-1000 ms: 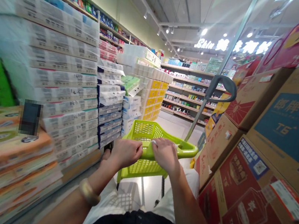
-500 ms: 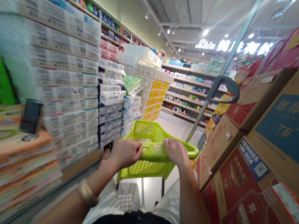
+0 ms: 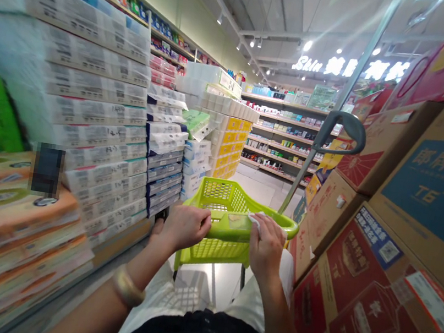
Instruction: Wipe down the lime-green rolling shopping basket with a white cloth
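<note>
A lime-green shopping cart point(image 3: 217, 252) with a perforated basket stands in front of my legs. My left hand point(image 3: 186, 225) is closed round the left part of its handle point(image 3: 234, 223), a gold bangle point(image 3: 128, 286) on the wrist. On the right part of the handle, my right hand point(image 3: 267, 243) presses a crumpled white wipe point(image 3: 258, 216) against the top surface, fingers bent over it. Most of the wipe is hidden under the fingers. A pale worn patch or label shows on the handle between the hands. No goods are visible in the basket.
Stacked white-wrapped packs point(image 3: 107, 94) wall the left side, beside orange packs point(image 3: 29, 227). Cardboard boxes point(image 3: 381, 301) rise close on the right. A pole with a grey loop handle point(image 3: 342, 131) leans past the cart's right side. Shelves of small goods point(image 3: 281, 133) stand ahead.
My right hand has shifted slightly right and turned along the handle, and the white wipe now shows under its fingers. My left hand keeps its grip. The cart has barely moved.
</note>
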